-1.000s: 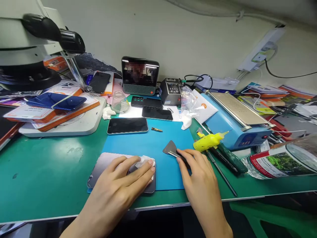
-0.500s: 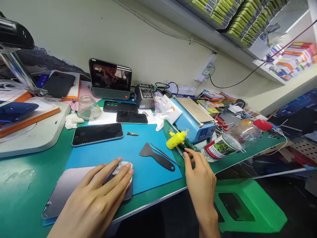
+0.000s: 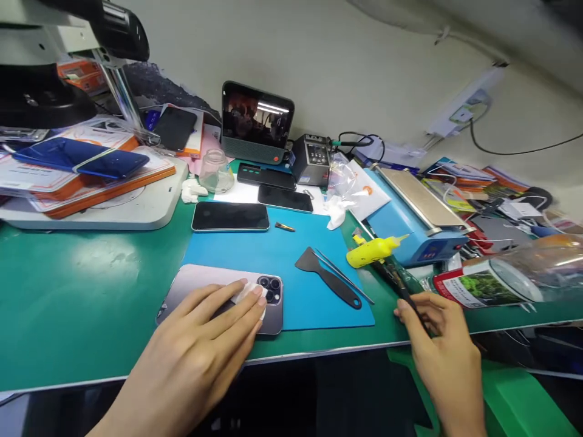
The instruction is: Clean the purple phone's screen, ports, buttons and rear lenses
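Observation:
My left hand (image 3: 212, 331) lies flat on a grey phone (image 3: 191, 285) that rests face down on the blue mat (image 3: 282, 261), pressing a small white wipe (image 3: 248, 294) beside its camera lenses (image 3: 269, 285). My right hand (image 3: 439, 340) is at the table's front edge, right of the mat, its fingers pinched on a thin dark tool (image 3: 401, 285) that points up-left. A black plastic spudger (image 3: 325, 276) and metal tweezers (image 3: 344, 276) lie loose on the mat between my hands.
A yellow dropper bottle (image 3: 373, 250) and a blue heating machine (image 3: 412, 218) stand right of the mat. Three dark phones (image 3: 230, 216) lie at the mat's far edge. A microscope base (image 3: 113, 209) holds boxes at the left. A clear plastic bottle (image 3: 510, 279) lies on its side at right.
My right hand let go of the black spudger, moved right past the mat and took hold of a thin dark tool. My left hand stayed on the wipe and phone.

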`<action>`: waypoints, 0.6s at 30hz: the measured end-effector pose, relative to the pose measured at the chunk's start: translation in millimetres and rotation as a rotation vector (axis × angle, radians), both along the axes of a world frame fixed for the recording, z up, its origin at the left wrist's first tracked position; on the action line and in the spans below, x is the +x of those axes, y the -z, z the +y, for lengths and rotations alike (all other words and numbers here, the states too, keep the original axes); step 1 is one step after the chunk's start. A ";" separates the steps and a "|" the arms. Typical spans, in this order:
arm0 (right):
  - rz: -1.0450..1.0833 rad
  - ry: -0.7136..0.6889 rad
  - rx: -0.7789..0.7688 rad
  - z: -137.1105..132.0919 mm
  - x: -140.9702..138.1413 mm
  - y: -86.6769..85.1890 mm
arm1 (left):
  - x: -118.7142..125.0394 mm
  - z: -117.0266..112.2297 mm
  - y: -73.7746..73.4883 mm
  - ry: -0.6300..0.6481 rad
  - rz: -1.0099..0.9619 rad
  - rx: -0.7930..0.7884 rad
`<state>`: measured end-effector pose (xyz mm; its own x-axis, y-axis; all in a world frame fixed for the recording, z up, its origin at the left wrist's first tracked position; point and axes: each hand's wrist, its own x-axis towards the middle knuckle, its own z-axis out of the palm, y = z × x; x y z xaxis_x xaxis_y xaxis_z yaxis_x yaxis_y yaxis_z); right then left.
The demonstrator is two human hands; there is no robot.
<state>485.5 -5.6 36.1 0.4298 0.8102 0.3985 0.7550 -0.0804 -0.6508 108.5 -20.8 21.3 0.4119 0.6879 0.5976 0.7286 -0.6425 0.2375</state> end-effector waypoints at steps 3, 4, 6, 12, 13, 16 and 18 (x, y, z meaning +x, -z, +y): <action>0.225 -0.082 0.112 -8.4 -17.8 3.2 | -14.6 -3.6 -4.1 -0.035 0.059 -0.004; 0.289 -0.107 0.150 -10.5 -26.4 2.9 | -17.8 -2.8 -5.1 -0.041 0.081 -0.004; 0.440 -0.171 0.224 -12.1 -43.5 0.7 | -19.2 1.5 -6.2 -0.043 0.101 -0.019; 0.718 -0.656 0.154 9.1 -83.6 -5.4 | -0.4 17.2 -6.8 0.021 0.091 -0.087; 0.728 -0.694 0.116 15.1 -90.7 -5.7 | 0.6 18.8 -7.4 0.026 0.102 -0.090; 0.758 -0.694 0.136 31.6 -114.7 -6.7 | -6.5 22.0 -11.2 0.055 0.171 -0.081; 0.785 -0.639 0.177 38.6 -130.6 -7.4 | -17.8 22.4 -14.2 0.100 0.239 -0.073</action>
